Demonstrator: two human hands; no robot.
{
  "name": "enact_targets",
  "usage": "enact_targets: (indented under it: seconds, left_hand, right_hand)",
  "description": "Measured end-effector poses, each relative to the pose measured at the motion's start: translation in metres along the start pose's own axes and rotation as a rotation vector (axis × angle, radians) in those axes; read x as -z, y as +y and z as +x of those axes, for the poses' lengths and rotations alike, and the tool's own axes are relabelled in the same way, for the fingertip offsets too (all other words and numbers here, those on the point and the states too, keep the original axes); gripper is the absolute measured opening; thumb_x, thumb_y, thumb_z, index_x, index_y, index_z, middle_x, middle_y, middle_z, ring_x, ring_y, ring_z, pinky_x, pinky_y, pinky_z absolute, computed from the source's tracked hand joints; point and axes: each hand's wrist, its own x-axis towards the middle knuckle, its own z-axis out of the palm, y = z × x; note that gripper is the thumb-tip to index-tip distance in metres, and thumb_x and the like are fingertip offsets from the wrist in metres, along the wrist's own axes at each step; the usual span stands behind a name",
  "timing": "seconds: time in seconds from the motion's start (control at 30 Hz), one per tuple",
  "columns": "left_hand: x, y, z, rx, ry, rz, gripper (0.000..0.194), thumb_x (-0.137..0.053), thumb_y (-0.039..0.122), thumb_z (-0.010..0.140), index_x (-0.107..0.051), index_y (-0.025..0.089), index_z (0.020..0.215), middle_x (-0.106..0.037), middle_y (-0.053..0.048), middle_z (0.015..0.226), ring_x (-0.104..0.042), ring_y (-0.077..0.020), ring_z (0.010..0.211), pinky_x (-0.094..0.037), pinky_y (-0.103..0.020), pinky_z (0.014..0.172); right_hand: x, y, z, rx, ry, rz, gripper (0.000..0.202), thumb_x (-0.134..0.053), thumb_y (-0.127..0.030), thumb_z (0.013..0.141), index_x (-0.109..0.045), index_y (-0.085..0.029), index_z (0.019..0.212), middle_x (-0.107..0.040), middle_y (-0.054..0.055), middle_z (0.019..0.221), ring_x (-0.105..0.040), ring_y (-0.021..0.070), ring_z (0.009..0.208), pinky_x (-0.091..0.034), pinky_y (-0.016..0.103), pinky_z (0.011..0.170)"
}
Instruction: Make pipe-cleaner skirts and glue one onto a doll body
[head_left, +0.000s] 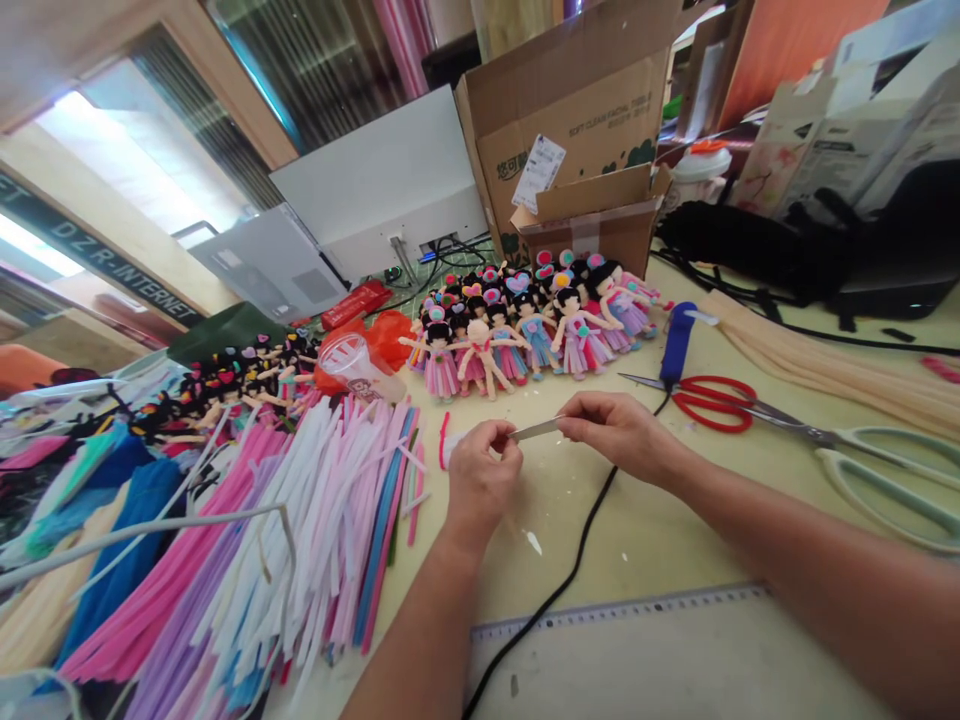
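My left hand (481, 478) and my right hand (621, 428) are raised over the table, each pinching one end of a short, flat, pale strip (535, 429). It is stretched straight between my fingertips; its material I cannot make out. Just left of my left hand lies a short red pipe cleaner (443, 441) beside something white. Beyond both hands stands a crowd of small pipe-cleaner dolls (536, 335) with black hair and colourful skirts. One doll in front, plain beige (481, 350), has no skirt. Red-handled scissors (712, 402) lie close to my right hand.
Bundles of pipe cleaners (262, 540) cover the left side, with a clear plastic cup (356, 362) behind. Larger pale-green scissors (885, 450) lie at right, near beige pipe cleaners (817, 350). A black cord (577, 560) crosses a ruler (637, 608). Cardboard boxes (570, 110) and a monitor (390, 185) stand behind.
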Motion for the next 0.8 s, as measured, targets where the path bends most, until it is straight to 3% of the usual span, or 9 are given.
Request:
enact_targets:
  seconds: [0.2, 0.33, 0.43, 0.57, 0.7, 0.8]
  left_hand:
    - [0.0007, -0.0012, 0.0024, 0.031, 0.001, -0.037, 0.019, -0.049, 0.01, 0.069, -0.065, 0.02, 0.074, -0.066, 0.0, 0.072, -0.058, -0.0146, 0.07, -0.044, -0.027, 0.068]
    - [0.0033, -0.0024, 0.0052, 0.15, -0.085, -0.234, 0.026, -0.046, 0.01, 0.07, -0.069, 0.018, 0.078, -0.066, 0.0, 0.069, -0.055, -0.0129, 0.062, -0.043, -0.025, 0.061]
    - [0.0032, -0.0028, 0.0055, 0.186, -0.106, -0.382, 0.022, -0.052, 0.019, 0.074, -0.07, 0.017, 0.086, -0.067, -0.001, 0.073, -0.058, -0.0137, 0.068, -0.045, -0.025, 0.065]
    - [0.0007, -0.0025, 0.005, 0.2, -0.121, -0.416, 0.016, -0.066, 0.03, 0.068, -0.066, 0.016, 0.076, -0.066, -0.001, 0.068, -0.057, -0.0131, 0.063, -0.043, -0.024, 0.061]
    - [-0.0003, -0.0028, 0.0061, 0.24, -0.132, -0.458, 0.011, -0.062, 0.027, 0.069, -0.066, 0.017, 0.071, -0.067, -0.001, 0.066, -0.057, -0.0122, 0.061, -0.043, -0.024, 0.061]
    - [0.0005, -0.003, 0.0071, 0.27, -0.137, -0.49, 0.014, -0.062, 0.03, 0.07, -0.066, 0.016, 0.071, -0.069, -0.003, 0.067, -0.058, -0.0128, 0.062, -0.045, -0.025, 0.065]
  right_hand:
    - [0.0005, -0.0021, -0.0023, 0.046, 0.0, -0.064, 0.021, -0.06, -0.039, 0.073, -0.063, -0.02, 0.067, -0.052, -0.003, 0.055, -0.04, 0.0106, 0.05, -0.028, 0.025, 0.047]
    - [0.003, 0.0001, -0.0005, 0.013, 0.03, -0.075, 0.024, -0.06, -0.043, 0.073, -0.064, -0.02, 0.069, -0.052, -0.003, 0.054, -0.039, 0.0109, 0.05, -0.028, 0.025, 0.047]
    - [0.0048, -0.0011, -0.0001, 0.009, 0.051, -0.091, 0.024, -0.06, -0.043, 0.072, -0.064, -0.019, 0.069, -0.051, -0.003, 0.055, -0.039, 0.0107, 0.051, -0.029, 0.025, 0.047]
    - [0.0062, -0.0047, -0.0004, -0.002, 0.034, -0.074, 0.024, -0.059, -0.041, 0.072, -0.063, -0.018, 0.069, -0.052, -0.002, 0.057, -0.042, 0.0113, 0.054, -0.032, 0.025, 0.05]
    - [0.0076, -0.0061, 0.0013, -0.002, 0.033, -0.028, 0.023, -0.056, -0.04, 0.073, -0.064, -0.018, 0.07, -0.055, -0.001, 0.059, -0.047, 0.0127, 0.057, -0.038, 0.026, 0.054]
    - [0.0078, -0.0048, 0.0033, -0.006, 0.045, 0.034, 0.027, -0.056, -0.04, 0.072, -0.067, -0.018, 0.084, -0.059, 0.0, 0.065, -0.051, 0.0137, 0.06, -0.041, 0.027, 0.057]
